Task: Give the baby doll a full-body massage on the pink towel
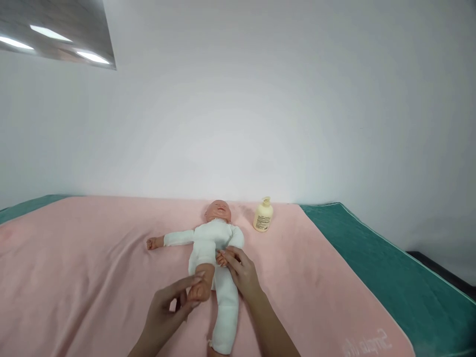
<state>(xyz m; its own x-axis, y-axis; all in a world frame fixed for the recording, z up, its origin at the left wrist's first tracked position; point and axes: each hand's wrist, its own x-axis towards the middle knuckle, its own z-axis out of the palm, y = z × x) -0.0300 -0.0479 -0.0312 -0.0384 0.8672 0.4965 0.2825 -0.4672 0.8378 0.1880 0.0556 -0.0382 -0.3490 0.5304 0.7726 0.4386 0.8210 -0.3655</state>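
Observation:
A baby doll (pixel 213 230) with a white cloth body lies on its back on a pink blanket (pixel 305 277), its head toward the wall. My left hand (pixel 169 305) pinches the doll's raised foot (pixel 201 289) between thumb and fingers. At the doll's belly, my right hand (pixel 241 270) has its fingers closed on the doll's small hand (pixel 222 258). The doll's other arm (pixel 178 238) stretches out to the left, and its other leg (pixel 226 312) lies straight toward me, the foot cut off by the frame's bottom edge.
A pale yellow pump bottle (pixel 263 215) stands on the blanket to the right of the doll's head. Green cloth (pixel 372 263) shows beyond the blanket's right edge. A white wall (pixel 238 99) rises behind the far edge.

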